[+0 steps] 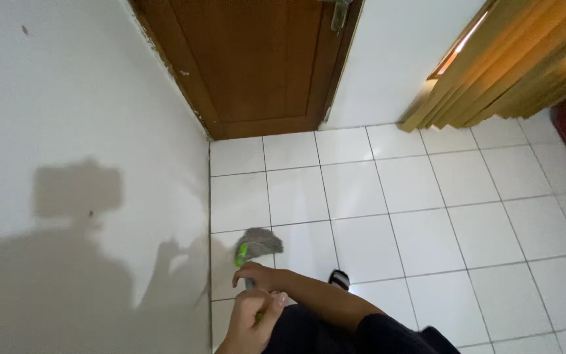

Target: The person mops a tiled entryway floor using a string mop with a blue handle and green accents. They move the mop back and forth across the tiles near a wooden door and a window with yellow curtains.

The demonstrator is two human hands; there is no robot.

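White square floor tiles with thin dark grout lines (388, 216) fill the centre and right of the frame; plain white plaster wall (80, 131) takes the whole left side, with shadows of the person and the head camera cast on it. Brown wooden panelled door (257, 65) sits top centre, shut, paint chipped along its left frame. Folded tan-gold curtain or slatted panel (519, 65) slants across the upper right, dark red strip at far right edge.

Grey string mop head with a bright green collar (257, 246) lies low centre-left, on the tile right at the corner where floor meets wall, touching or just beside the wall base. Handle mostly hidden behind the hands.

Right hand (257, 275) is further down the handle, just above the mop head, fingers curled over it. Left hand (251, 321) at bottom edge, fingers closed in a fist round the handle, green bit showing beneath. Dark sleeve (388, 331) at bottom centre. Black-and-white striped sandal (339, 280) on a foot just right of the forearm.

Step, judged: mopping along the wall edge, mop pressed into the corner strip. Next stroke would need both grips kept firm and the head drawn along the wall line without missing the grout edge.
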